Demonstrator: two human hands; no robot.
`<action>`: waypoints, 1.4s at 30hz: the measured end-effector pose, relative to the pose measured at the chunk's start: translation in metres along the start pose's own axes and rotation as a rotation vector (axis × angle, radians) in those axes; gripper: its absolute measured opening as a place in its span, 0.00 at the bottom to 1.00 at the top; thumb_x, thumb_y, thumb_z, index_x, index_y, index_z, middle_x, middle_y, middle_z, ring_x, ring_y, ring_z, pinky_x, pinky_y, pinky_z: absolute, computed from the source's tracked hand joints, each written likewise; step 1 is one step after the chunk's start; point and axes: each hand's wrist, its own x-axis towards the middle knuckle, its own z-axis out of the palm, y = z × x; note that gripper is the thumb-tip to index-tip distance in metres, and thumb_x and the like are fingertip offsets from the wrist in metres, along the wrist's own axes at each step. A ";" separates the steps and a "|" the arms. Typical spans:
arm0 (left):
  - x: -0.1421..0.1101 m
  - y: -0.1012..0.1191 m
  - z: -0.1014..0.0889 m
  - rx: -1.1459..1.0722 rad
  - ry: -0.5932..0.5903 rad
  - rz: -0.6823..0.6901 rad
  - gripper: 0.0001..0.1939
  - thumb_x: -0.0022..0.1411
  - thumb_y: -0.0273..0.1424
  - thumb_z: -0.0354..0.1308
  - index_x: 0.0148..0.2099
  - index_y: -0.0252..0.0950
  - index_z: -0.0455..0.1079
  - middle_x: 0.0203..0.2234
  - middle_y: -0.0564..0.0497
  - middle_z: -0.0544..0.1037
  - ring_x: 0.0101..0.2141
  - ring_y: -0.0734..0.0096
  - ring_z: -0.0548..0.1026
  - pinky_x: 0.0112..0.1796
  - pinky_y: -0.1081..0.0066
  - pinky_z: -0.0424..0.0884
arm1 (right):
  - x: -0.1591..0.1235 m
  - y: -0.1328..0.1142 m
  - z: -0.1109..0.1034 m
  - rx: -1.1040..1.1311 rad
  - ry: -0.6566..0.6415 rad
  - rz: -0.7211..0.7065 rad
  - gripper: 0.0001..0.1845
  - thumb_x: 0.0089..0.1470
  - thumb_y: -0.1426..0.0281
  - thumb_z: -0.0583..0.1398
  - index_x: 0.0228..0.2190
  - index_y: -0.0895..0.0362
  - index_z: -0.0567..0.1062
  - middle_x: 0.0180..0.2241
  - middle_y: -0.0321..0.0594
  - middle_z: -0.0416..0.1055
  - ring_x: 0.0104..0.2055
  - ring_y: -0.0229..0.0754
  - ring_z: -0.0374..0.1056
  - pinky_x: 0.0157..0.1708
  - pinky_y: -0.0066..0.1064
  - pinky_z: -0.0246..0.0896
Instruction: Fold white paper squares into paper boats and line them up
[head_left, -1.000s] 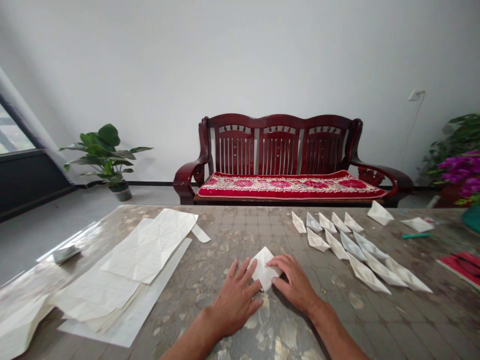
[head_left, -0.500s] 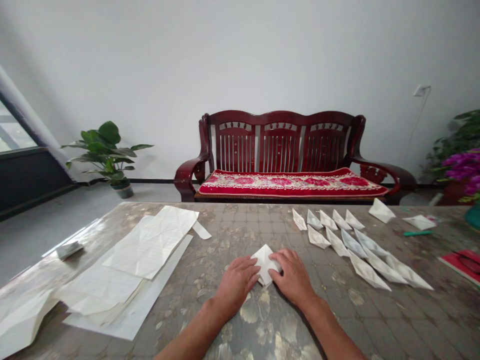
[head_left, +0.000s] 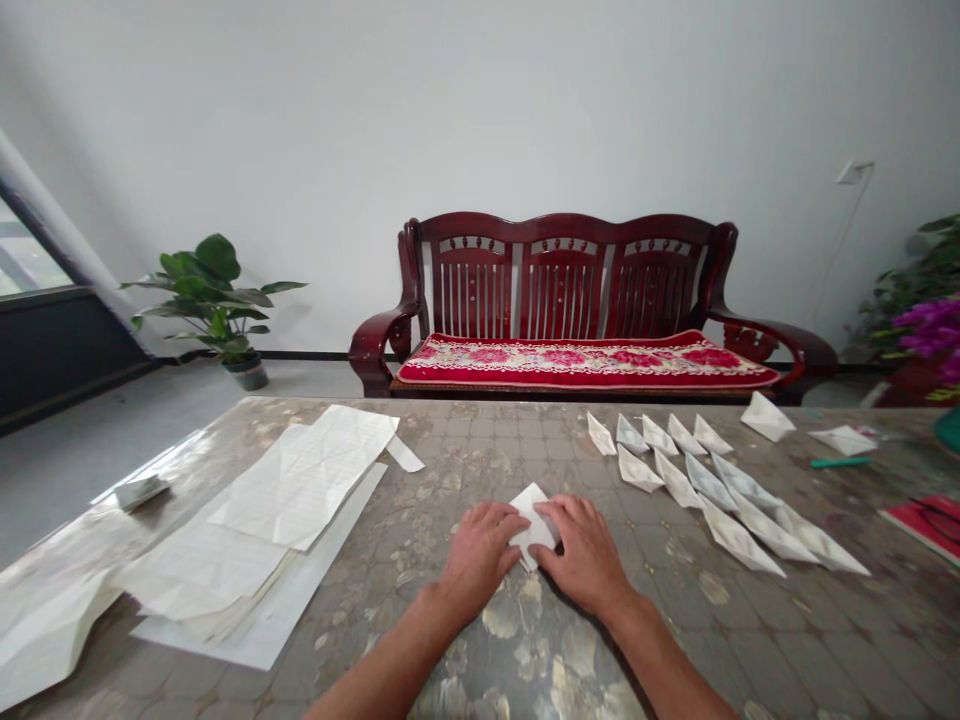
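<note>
A small white folded paper [head_left: 535,522], diamond-shaped, lies on the patterned tabletop between my hands. My left hand [head_left: 480,548] grips its left edge, with the fingers bent over it. From the other side my right hand [head_left: 588,550] holds the right edge, its thumb pressing near the lower middle and its fingers at the upper right. Both hands cover parts of the paper, and its lower tip shows between them. Several folded paper boats [head_left: 739,538] stand in rows to the right of my right hand.
Creased white sheets [head_left: 300,480] lie in a loose pile on the left of the table [head_left: 420,620]. Further right are a boat-like folded paper [head_left: 768,417], a green pen [head_left: 840,462] and a red book [head_left: 926,525] with glasses. A wooden bench [head_left: 562,275] stands beyond the table.
My fingers have closed in further over the folded paper, and my right thumb has shifted left across it. The whole view has shifted slightly.
</note>
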 end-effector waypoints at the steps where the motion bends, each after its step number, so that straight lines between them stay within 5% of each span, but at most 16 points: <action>1: 0.000 -0.001 0.001 -0.008 0.005 -0.006 0.17 0.60 0.26 0.59 0.51 0.44 0.71 0.48 0.51 0.74 0.50 0.62 0.68 0.51 0.61 0.64 | 0.000 0.000 0.000 -0.001 -0.006 0.003 0.24 0.48 0.66 0.64 0.48 0.49 0.72 0.49 0.40 0.68 0.52 0.49 0.60 0.52 0.39 0.53; 13: 0.005 -0.023 -0.009 -0.236 -0.039 0.070 0.22 0.54 0.38 0.68 0.51 0.42 0.73 0.52 0.45 0.73 0.54 0.59 0.69 0.54 0.60 0.65 | -0.002 0.005 0.004 0.014 -0.001 0.007 0.22 0.51 0.66 0.62 0.49 0.49 0.72 0.52 0.41 0.66 0.54 0.49 0.58 0.54 0.40 0.52; 27: 0.002 -0.002 -0.004 -0.098 -0.004 0.078 0.16 0.59 0.31 0.62 0.51 0.43 0.73 0.52 0.49 0.75 0.55 0.61 0.69 0.58 0.56 0.62 | -0.003 0.002 0.005 -0.056 0.042 0.021 0.20 0.53 0.66 0.60 0.49 0.51 0.71 0.51 0.43 0.67 0.52 0.49 0.59 0.52 0.40 0.53; 36: -0.012 0.007 0.004 0.110 -0.165 0.224 0.32 0.67 0.44 0.50 0.68 0.37 0.51 0.66 0.43 0.57 0.66 0.57 0.52 0.63 0.56 0.51 | -0.001 0.015 0.012 -0.120 0.050 0.056 0.26 0.57 0.64 0.57 0.57 0.50 0.65 0.54 0.44 0.65 0.53 0.51 0.59 0.53 0.43 0.54; 42: -0.016 0.005 0.003 0.183 -0.189 0.279 0.36 0.65 0.50 0.50 0.69 0.43 0.48 0.67 0.44 0.52 0.67 0.53 0.47 0.64 0.53 0.46 | 0.007 0.024 0.011 -0.216 0.056 0.167 0.25 0.58 0.65 0.56 0.57 0.51 0.66 0.58 0.46 0.63 0.57 0.54 0.56 0.56 0.46 0.51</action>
